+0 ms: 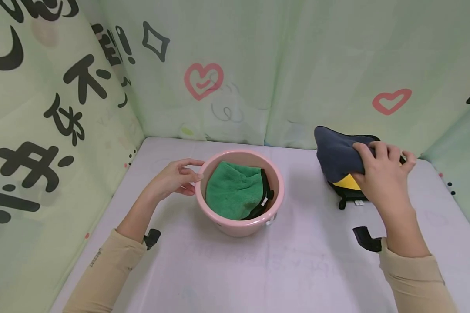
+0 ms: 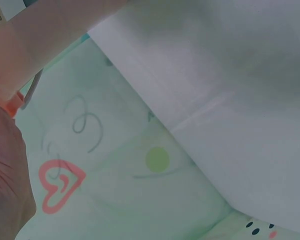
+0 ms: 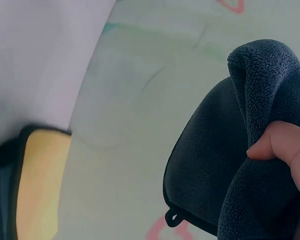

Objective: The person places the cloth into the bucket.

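Note:
A pink bucket stands upright in the middle of the table in the head view, a folded green cloth with black edging inside it. My left hand is at its left side, loosely extended fingers touching the rim. My right hand pinches a dark blue-grey plush cloth at the right. The right wrist view shows the thumb pressed into a fold of this cloth, whose black-edged corner has a small loop. Beneath it lies a yellow cloth with a black border, partly hidden.
The pale table has its back edge against a light green curtain printed with hearts and doodles. Another curtain with large black characters hangs along the left. The bucket's handle fitting shows at its front right.

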Motion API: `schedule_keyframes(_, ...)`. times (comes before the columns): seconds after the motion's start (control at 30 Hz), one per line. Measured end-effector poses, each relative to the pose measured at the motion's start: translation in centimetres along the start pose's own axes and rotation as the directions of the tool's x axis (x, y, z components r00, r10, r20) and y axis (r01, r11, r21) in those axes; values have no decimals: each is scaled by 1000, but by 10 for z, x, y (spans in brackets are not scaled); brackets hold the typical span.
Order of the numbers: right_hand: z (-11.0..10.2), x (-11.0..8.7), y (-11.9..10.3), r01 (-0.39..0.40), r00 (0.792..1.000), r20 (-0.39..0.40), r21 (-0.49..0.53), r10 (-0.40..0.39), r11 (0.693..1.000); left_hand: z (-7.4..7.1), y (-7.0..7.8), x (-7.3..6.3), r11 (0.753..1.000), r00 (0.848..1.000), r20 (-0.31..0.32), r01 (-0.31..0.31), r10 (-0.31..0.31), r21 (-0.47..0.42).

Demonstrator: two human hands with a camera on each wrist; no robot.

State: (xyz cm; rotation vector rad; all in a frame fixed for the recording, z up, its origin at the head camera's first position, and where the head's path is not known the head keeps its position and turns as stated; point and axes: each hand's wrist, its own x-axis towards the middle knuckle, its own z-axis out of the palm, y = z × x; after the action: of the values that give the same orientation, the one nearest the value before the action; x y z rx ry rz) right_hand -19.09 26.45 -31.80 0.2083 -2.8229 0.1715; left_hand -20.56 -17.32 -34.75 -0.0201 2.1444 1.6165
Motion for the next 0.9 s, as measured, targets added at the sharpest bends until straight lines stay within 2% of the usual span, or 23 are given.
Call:
schedule_keyframes(0.37, 5, 14, -58, 158, 986, -60, 14, -157, 987, 0, 0, 0, 1000, 1000, -3, -3, 3, 5)
schedule_keyframes(0.63, 12, 15, -93, 317, 942, -122, 25, -312, 948, 0, -2, 1, 1000, 1000, 8, -11, 11, -8)
schedule_keyframes(0.73, 13, 15, -106, 377, 921, -104, 6, -375, 926, 0, -2, 1, 1000, 1000, 10, -10, 10, -10)
schedule_keyframes(0.9, 14, 15, -126, 443, 897, 1, -15, -443, 896, 0, -1, 1, 1000, 1000, 5, -3, 3, 5)
